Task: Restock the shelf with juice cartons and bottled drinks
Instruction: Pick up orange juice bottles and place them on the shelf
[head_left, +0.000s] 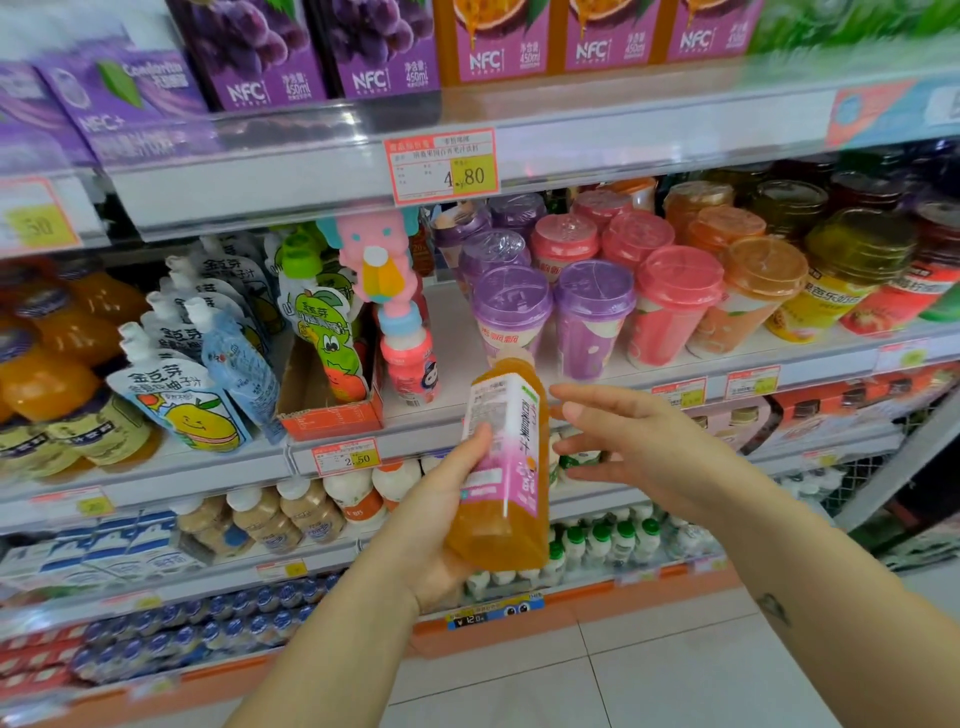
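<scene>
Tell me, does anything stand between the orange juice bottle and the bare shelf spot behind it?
Nothing visible does. The juice bottle, held by the left hand, points at the bare spot; the small pink bottle and the purple-lidded cups only flank it.

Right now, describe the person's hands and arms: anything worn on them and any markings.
The left hand and right hand are bare: no gloves, rings or watch show. No sleeves are in view on either arm. The right forearm carries a small dark tattoo.
</scene>
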